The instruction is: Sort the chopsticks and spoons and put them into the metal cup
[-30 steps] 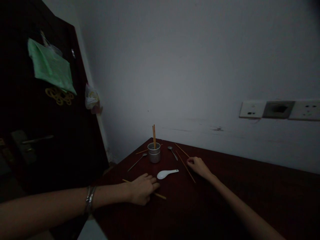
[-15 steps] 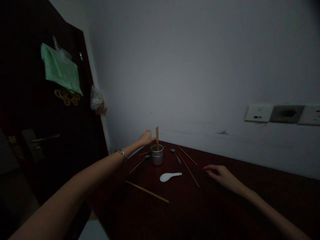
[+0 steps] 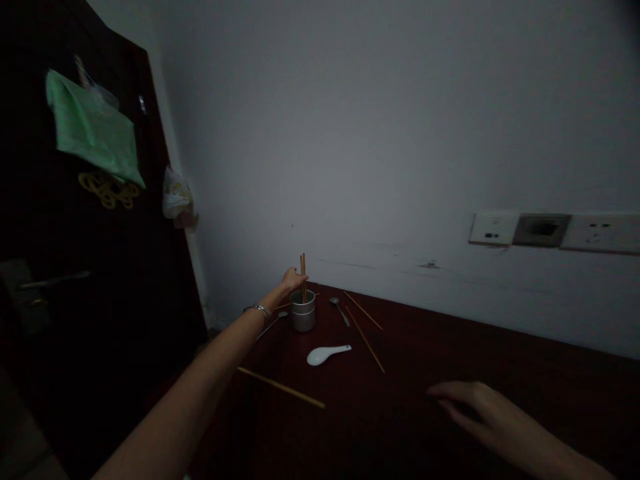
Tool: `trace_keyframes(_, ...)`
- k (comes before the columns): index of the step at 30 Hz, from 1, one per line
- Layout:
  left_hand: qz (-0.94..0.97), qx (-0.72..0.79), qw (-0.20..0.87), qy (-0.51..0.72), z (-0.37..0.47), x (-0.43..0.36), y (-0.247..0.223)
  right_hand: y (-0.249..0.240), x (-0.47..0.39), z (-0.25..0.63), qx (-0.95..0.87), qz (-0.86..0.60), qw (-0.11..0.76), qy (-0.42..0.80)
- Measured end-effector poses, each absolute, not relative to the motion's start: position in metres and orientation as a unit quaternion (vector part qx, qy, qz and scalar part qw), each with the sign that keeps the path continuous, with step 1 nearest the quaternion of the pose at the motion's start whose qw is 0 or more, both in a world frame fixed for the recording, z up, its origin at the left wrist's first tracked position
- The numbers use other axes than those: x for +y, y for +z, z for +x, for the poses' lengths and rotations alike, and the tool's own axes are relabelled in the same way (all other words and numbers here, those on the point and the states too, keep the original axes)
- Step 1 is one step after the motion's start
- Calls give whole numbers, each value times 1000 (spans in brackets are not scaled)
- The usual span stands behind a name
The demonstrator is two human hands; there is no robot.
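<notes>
A grey metal cup point(image 3: 303, 317) stands on the dark red table, with two wooden chopsticks point(image 3: 303, 265) upright in it. At the chopsticks, just above the cup's rim, my left hand point(image 3: 294, 279) has its fingers closed on them; the far fingers are partly hidden. My right hand point(image 3: 480, 410) hovers over the right side of the table, loosely curved, thumb apart from the fingers, holding nothing. In front of the cup lies a white soup spoon point(image 3: 325, 355). One metal spoon point(image 3: 340, 311) lies right of the cup, another metal spoon point(image 3: 273, 323) left of it, partly behind my forearm.
Two loose chopsticks point(image 3: 365, 339) lie right of the spoons. One chopstick point(image 3: 283, 387) rests nearer me, and another point(image 3: 283, 307) lies behind the cup. A wall point(image 3: 350, 147) with sockets point(image 3: 494, 229) borders the table; a dark door point(image 3: 125, 267) stands at left.
My left hand has moved right, onto the upright chopsticks. My right hand has drawn back toward me and to the right. The view has turned slightly to the right.
</notes>
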State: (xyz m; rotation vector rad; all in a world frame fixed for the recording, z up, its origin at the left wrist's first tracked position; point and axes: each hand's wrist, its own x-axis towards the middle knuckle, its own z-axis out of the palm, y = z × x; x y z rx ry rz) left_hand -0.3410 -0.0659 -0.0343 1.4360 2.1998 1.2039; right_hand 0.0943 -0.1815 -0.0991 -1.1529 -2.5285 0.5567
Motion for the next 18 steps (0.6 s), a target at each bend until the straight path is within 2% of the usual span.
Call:
trace_keyframes(4, 503, 748, 131, 412, -338, -68, -38, -103, -187, 108, -888, -402, 132, 179)
trace_keyframes(11, 505, 726, 163, 436, -337, -63, -42, -118, -183, 128, -881, -425, 145, 148)
trace_keyframes(18, 495, 691, 203, 486, -338, -69, -37, -105, -190, 120, -885, -405, 130, 188)
